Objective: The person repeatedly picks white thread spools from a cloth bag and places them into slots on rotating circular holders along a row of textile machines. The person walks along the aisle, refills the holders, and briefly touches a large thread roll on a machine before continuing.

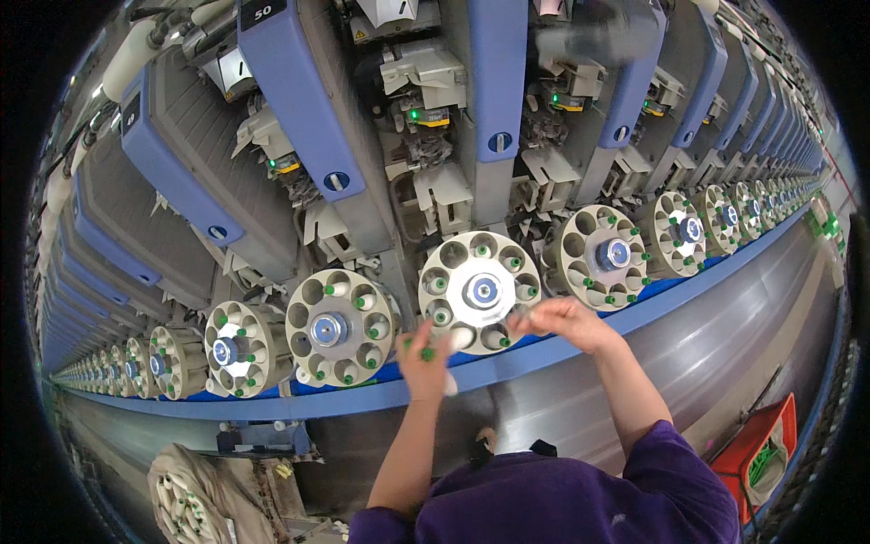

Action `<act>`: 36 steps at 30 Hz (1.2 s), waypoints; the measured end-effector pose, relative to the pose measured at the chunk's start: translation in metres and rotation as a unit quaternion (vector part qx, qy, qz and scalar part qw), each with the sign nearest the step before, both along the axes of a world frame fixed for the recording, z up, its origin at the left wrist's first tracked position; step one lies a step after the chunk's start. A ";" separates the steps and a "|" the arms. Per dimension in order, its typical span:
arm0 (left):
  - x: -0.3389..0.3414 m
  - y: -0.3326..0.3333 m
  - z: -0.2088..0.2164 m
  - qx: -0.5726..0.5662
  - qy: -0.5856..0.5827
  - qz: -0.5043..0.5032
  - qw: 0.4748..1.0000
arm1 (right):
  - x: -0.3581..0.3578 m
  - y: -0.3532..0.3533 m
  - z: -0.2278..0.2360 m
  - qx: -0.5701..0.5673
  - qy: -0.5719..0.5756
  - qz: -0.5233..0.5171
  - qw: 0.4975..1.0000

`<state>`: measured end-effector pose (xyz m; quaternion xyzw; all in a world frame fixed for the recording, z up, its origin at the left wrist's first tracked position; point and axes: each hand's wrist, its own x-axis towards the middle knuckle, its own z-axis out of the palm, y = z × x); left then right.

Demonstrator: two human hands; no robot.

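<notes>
Left hand: the left hand (420,370), blurred, is raised at the lower left of the middle drum (466,312).
Left fingers: curled and clamped on bobbins (460,340), white with green tips; exact count unclear.
Right hand: the right hand (564,323) is at the lower right edge of the same drum.
Right fingers: bent, close together; cannot tell whether they pinch anything.
Middle drum: round, pale, with a ring of cups, several containing green-tipped bobbins; blue hub (485,291) at its centre.
Neighbouring drums: left drum (356,318) and right drum (587,260), both holding bobbins; more in line at both sides.
Rail: blue rail (654,310), curving below the drums.
Machine: grey units with blue panels (299,100) above the drums; green lamps lit.
Lower left: cloth-lined container (169,460) with bobbins inside.
Lower right: red bin (736,464), green items within.
Clothing: purple shirt (553,499).
</notes>
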<state>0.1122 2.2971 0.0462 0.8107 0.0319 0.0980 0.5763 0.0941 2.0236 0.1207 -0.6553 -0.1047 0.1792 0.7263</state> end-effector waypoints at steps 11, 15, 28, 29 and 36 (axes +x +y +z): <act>-0.022 0.001 0.071 -0.114 0.176 -0.175 0.962 | 0.083 0.046 -0.004 -0.153 -0.071 -0.229 0.959; -0.040 0.040 0.058 -0.289 0.243 -0.098 0.921 | 0.105 0.043 -0.051 -0.466 -0.139 -0.033 0.873; 0.002 -0.003 0.074 -0.561 0.138 -0.102 0.810 | 0.033 0.056 0.021 -0.332 -0.149 -0.193 0.911; 0.010 -0.013 0.084 -0.548 0.132 -0.069 0.823 | 0.018 0.063 0.025 -0.267 -0.014 -0.089 0.959; 0.048 -0.004 0.123 -0.595 -0.012 0.029 0.803 | -0.054 0.025 -0.035 -0.043 0.139 -0.051 0.988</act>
